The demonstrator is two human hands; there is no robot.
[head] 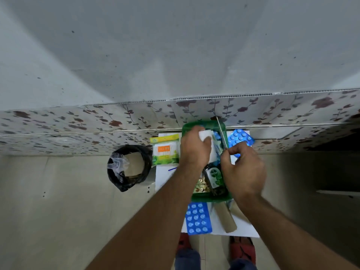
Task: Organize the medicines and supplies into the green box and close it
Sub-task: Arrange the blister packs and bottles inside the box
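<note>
While the left hand (194, 148) clamps a white gauze roll (204, 135) over the green box (211, 198), right hand (243, 168) fingertips pinch a thin stick (221, 133).

Open green box (211, 198) holds a dark bottle (213, 177) and, seemingly, gold pill strips (202, 187).

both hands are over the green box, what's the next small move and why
Probably lower the white roll held by the left hand into the far end of the green box and let go. The bottle and gold pill strip fill the near end. The right hand pinches a thin stick, so it seems busy.
</note>
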